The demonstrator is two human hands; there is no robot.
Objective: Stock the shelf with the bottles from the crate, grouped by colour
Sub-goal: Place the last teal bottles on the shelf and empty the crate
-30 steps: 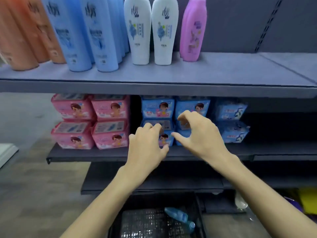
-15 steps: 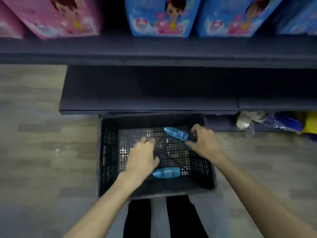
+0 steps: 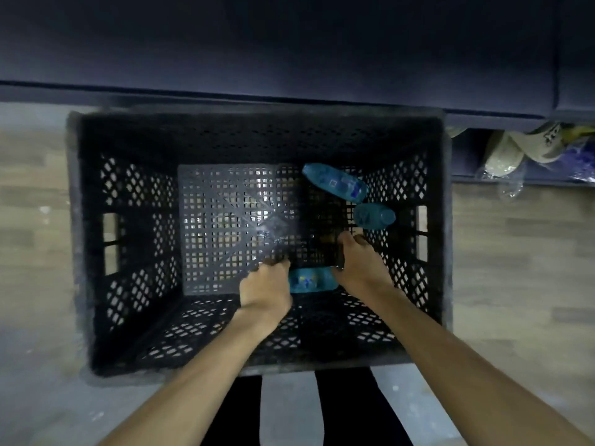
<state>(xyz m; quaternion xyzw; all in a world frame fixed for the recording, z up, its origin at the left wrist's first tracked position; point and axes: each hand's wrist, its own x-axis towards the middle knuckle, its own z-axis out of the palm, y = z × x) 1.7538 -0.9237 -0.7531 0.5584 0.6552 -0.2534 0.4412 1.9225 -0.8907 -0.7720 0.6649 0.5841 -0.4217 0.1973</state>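
Labels unreadable on 3 blue bottles [image 3: 335, 182] in crate [image 3: 96, 239].

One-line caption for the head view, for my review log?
Both hands, left hand and right hand, reach into the black crate beside a blue bottle; another blue bottle lies farther back.

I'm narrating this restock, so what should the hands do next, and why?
Probably close both hands on the near blue bottle and lift it: the left hand and right hand already flank it on the crate floor. Two more blue bottles remain.
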